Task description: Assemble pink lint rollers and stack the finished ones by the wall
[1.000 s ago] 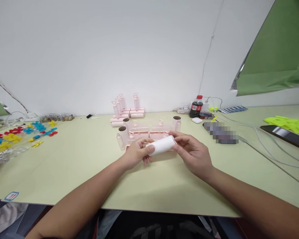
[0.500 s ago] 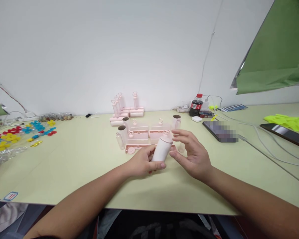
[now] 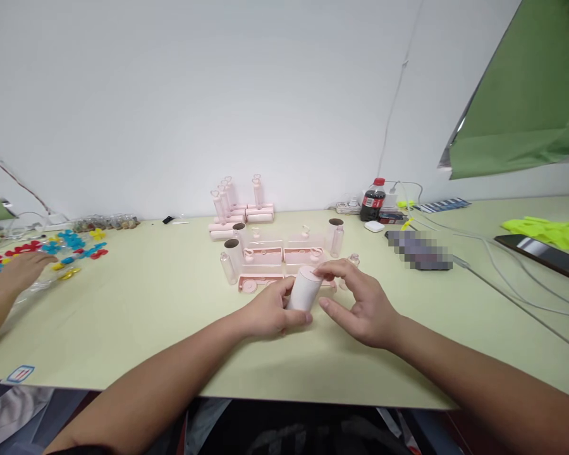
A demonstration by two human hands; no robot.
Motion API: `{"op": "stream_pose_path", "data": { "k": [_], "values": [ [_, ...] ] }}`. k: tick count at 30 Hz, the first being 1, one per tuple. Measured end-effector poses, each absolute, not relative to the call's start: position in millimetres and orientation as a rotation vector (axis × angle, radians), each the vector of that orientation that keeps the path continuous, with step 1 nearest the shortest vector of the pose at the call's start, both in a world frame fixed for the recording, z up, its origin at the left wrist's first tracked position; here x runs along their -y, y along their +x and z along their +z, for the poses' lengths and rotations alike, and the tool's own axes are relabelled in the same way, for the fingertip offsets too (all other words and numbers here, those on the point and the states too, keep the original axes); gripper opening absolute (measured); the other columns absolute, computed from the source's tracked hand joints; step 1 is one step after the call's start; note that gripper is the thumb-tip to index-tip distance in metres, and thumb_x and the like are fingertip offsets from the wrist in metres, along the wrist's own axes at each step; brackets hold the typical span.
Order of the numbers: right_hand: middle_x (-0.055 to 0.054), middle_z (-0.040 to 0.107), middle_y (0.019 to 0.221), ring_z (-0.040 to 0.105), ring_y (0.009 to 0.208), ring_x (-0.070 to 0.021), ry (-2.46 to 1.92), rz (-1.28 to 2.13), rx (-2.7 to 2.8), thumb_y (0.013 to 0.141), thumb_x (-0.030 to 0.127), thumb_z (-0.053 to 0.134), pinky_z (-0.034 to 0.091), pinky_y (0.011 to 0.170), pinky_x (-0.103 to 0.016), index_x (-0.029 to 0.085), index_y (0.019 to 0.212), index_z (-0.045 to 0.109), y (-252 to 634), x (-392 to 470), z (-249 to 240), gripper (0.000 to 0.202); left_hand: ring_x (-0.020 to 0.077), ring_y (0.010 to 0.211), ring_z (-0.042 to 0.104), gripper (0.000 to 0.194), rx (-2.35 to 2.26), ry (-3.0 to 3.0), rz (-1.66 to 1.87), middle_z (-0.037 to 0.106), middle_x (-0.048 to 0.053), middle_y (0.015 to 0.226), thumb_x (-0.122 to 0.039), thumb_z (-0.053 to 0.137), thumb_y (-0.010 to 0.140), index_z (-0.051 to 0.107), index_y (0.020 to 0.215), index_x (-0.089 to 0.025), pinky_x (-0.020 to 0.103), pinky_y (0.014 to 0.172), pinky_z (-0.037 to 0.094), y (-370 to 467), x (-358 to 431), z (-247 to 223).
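Currently, through the head camera, I have the left hand (image 3: pixel 267 309) wrapped around a white tube (image 3: pixel 303 292), which leans slightly over the table (image 3: pixel 275 373), just in front of pink trays (image 3: pixel 275 279). My right hand (image 3: pixel 370 311) is half open, only its fingertips (image 3: pixel 319 272) touching the tube's pale pink end (image 3: pixel 307 273), thumb held apart.

On our table (image 3: pixel 123 303), the cases (image 3: pixel 265 279) lie beyond the cylinder (image 3: pixel 305 292). To our right we see a phone (image 3: pixel 420 251), with the drink bottle (image 3: pixel 373 201) behind it.
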State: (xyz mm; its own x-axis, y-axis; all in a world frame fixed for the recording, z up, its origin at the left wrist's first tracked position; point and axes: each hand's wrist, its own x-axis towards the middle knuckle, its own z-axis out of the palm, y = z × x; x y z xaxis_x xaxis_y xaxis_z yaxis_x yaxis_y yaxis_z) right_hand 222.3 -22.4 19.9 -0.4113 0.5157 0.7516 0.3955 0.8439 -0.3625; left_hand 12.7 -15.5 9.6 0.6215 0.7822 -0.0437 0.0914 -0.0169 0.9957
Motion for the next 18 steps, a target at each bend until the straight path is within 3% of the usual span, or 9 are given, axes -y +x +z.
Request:
{"op": "stream_pose_path", "data": {
  "k": [4, 7, 10, 12, 14, 18],
  "values": [
    [-0.009, 0.061, 0.109, 0.06, 0.091, -0.0232, -0.679, 0.296, 2.052, 0.084, 0.022, 0.06, 0.054, 0.077, -0.039, 0.025, 0.124, 0.05, 219.7, 20.4, 14.5, 0.042, 0.0079, 0.049, 0.053, 0.074, -0.676, 1.477, 0.589, 0.057, -0.001, 0.08, -0.04, 0.072, 0.079, 0.034, 0.141, -0.026, 0.017, 0.04, 0.039, 13.5, 21.4, 17.0],
    [-0.009, 0.061, 0.113, 0.06, 0.089, -0.0217, -0.715, 0.395, 2.038, 0.084, 0.021, 0.06, 0.054, 0.078, -0.039, 0.027, 0.13, 0.047, 220.3, 17.9, 12.7, 0.047, 0.0096, 0.05, 0.059, 0.094, -0.65, 1.39, 0.56, 0.061, 0.001, 0.086, -0.038, 0.075, 0.078, 0.014, 0.149, -0.033, 0.017, 0.038, 0.043, 13.4, 21.7, 16.8],
    [-0.013, 0.053, 0.133, 0.059, 0.11, -0.0267, -0.686, 0.423, 2.144, 0.083, 0.029, 0.066, 0.054, 0.086, -0.042, 0.029, 0.143, 0.036, 223.6, 15.4, 12.5, 0.067, 0.014, 0.054, 0.066, 0.108, -0.62, 1.287, 0.618, 0.065, 0.005, 0.098, -0.037, 0.075, 0.078, -0.006, 0.15, -0.041, 0.02, 0.04, 0.049, 12.5, 19.3, 15.9],
    [-0.018, 0.032, 0.152, 0.042, 0.134, -0.0344, -0.645, 0.377, 2.286, 0.077, 0.039, 0.075, 0.05, 0.096, -0.048, 0.028, 0.151, 0.022, 225.2, 14.1, 11.5, 0.092, 0.0159, 0.056, 0.069, 0.106, -0.585, 1.226, 0.639, 0.067, 0.009, 0.106, -0.041, 0.072, 0.081, -0.009, 0.149, -0.044, 0.02, 0.041, 0.05, 11.7, 17.9, 16.6],
    [-0.02, 0.015, 0.158, 0.023, 0.145, -0.0373, -0.631, 0.31, 2.36, 0.073, 0.043, 0.079, 0.044, 0.103, -0.052, 0.028, 0.155, 0.012, 224.8, 13.5, 9.4, 0.107, 0.017, 0.058, 0.07, 0.099, -0.55, 1.192, 0.624, 0.067, 0.011, 0.111, -0.044, 0.068, 0.084, -0.007, 0.149, -0.045, 0.019, 0.041, 0.049, 11.2, 17.3, 17.5],
    [-0.019, 0.024, 0.152, 0.022, 0.145, -0.0344, -0.632, 0.281, 2.277, 0.075, 0.032, 0.076, 0.046, 0.101, -0.051, 0.029, 0.153, 0.013, 219.7, 15.8, 6.6, 0.101, 0.0177, 0.061, 0.071, 0.095, -0.541, 1.258, 0.601, 0.063, 0.016, 0.121, -0.048, 0.064, 0.086, -0.006, 0.15, -0.043, 0.023, 0.045, 0.052, 10.7, 19.3, 17.1]
  ]
}}
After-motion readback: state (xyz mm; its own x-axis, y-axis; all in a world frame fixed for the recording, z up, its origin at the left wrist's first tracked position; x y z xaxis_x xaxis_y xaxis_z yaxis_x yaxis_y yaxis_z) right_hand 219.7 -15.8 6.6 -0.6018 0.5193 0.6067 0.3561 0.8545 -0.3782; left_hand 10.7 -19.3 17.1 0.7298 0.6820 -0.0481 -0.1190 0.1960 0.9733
